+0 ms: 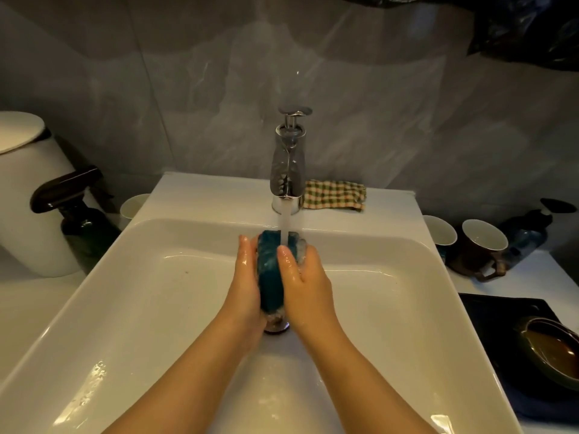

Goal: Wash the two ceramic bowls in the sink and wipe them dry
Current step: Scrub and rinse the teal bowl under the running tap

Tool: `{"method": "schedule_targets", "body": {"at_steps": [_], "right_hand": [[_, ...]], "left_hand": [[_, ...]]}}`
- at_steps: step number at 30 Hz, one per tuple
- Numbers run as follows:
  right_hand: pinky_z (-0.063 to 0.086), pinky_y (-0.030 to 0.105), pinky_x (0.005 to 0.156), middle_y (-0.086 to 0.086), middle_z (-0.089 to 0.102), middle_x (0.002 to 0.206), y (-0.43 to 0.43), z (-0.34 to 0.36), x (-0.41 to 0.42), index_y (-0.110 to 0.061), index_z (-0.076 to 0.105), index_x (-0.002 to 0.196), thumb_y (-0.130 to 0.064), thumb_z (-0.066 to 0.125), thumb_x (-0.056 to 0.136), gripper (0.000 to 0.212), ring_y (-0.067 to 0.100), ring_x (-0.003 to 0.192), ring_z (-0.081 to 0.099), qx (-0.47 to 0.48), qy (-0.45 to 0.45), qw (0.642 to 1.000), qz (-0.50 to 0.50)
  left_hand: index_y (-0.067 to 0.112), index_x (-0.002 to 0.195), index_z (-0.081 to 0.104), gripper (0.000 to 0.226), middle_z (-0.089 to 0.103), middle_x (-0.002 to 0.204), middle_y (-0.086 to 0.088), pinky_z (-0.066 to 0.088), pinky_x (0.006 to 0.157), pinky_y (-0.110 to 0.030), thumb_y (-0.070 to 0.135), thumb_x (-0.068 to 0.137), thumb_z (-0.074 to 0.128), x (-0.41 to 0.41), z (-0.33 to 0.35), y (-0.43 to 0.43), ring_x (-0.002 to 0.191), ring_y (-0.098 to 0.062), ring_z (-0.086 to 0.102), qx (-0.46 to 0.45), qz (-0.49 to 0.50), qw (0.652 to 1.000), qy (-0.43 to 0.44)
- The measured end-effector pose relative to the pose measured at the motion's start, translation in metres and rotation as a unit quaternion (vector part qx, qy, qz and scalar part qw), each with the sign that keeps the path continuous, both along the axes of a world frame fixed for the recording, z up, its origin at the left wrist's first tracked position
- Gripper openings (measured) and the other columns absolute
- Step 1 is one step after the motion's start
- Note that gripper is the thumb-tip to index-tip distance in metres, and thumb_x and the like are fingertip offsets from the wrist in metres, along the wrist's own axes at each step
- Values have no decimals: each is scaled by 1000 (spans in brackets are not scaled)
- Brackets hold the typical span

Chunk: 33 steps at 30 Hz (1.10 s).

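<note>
Sink [94, 371] rim lies nearest. Over the basin's middle, above the drain, both hands hold what looks like a teal bowl [271, 277] on edge under the tap [288, 170]. It shows edge-on and foamy, so that is a judgement.

The left hand [247, 277] presses flat, fingers straight along its side. The right hand [305, 277] grips it, thumb and fingers curled round.

Its long axis runs from the sink's near edge toward the back; which side the mouth faces I cannot tell.

Soapy glazed ceramic should be stiff, fairly heavy, slippery, and apt to chip. It is best held by the rim with a palm beneath.

A second bowl [551, 349] sits beyond the right edge.
</note>
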State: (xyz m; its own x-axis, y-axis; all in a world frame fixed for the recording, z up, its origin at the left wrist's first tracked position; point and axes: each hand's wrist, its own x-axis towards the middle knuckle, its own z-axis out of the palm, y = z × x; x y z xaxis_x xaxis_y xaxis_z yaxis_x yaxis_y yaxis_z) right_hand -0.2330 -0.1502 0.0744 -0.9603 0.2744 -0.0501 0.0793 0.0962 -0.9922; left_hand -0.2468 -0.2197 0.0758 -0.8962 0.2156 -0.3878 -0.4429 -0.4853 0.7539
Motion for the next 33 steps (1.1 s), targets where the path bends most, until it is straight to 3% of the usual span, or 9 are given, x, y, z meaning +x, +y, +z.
{"method": "schedule_targets", "body": {"at_steps": [4, 9, 13, 17, 22, 26, 30, 32, 33], "right_hand": [[55, 31, 75, -9, 59, 90, 9, 9, -2, -31, 54, 86, -41, 47, 93, 14, 15, 90, 60, -131, -22, 989, -72], [53, 44, 83, 7, 73, 94, 31, 13, -4, -22, 69, 94, -57, 46, 87, 42, 28, 92, 66, -331, -156, 930, -46], [49, 48, 90, 9, 74, 94, 43, 7, -7, -19, 74, 92, -60, 44, 87, 51, 32, 95, 64, -368, -198, 907, -45], [53, 44, 83, 12, 74, 91, 41, 2, -6, -13, 74, 89, -37, 66, 79, 27, 33, 90, 66, -377, -221, 896, -77], [48, 32, 57, 13, 66, 80, 33, -15, -6, -8, 65, 82, -22, 54, 91, 19, 25, 65, 59, -196, -194, 956, -106], [48, 32, 71, -5, 54, 83, 41, -10, -5, -19, 48, 92, -32, 35, 100, 20, 11, 78, 55, -22, -45, 981, -186], [49, 15, 71, -6, 48, 97, 34, 1, 3, -24, 51, 87, -44, 45, 91, 22, 8, 89, 53, 24, 106, 992, -66], [52, 27, 84, -8, 48, 103, 18, -4, 6, -29, 57, 88, -59, 44, 76, 35, 11, 100, 52, 52, 109, 993, 13], [50, 35, 89, -14, 47, 104, 10, -8, 7, -40, 56, 84, -60, 42, 73, 26, 12, 103, 50, 107, 118, 987, 20]], "left_hand": [[27, 104, 64, 44, 68, 103, -7, 52, 72, -38, 54, 94, 30, -5, -1, 0, 95, -25, 63, -1, -18, 1000, -10], [20, 109, 68, 43, 71, 109, -10, 51, 88, -45, 50, 83, 53, -14, -6, -12, 103, -31, 64, -6, -58, 998, -37], [17, 102, 73, 54, 71, 105, -13, 49, 90, -46, 60, 76, 54, -13, -6, -15, 102, -34, 63, 59, -110, 988, -92], [11, 79, 78, 57, 73, 91, -15, 50, 78, -40, 61, 70, 54, -17, -5, -18, 80, -30, 69, 78, -140, 981, -109], [8, 83, 77, 54, 72, 95, -15, 56, 75, -45, 54, 67, 56, -25, -7, -29, 81, -30, 71, 100, -122, 984, -78], [10, 94, 73, 47, 72, 96, -15, 54, 83, -46, 51, 82, 51, -28, -5, -33, 89, -31, 68, 78, -67, 992, -73], [14, 95, 69, 44, 73, 85, -13, 51, 72, -43, 51, 90, 46, -27, -7, -24, 88, -31, 66, 11, 6, 996, -84], [12, 95, 69, 49, 73, 81, -13, 51, 70, -40, 53, 90, 44, -23, -5, -18, 83, -31, 66, -25, 10, 996, -84], [11, 93, 69, 50, 73, 78, -13, 51, 68, -38, 53, 91, 42, -20, -4, -16, 80, -29, 67, -39, 16, 996, -80]]}}
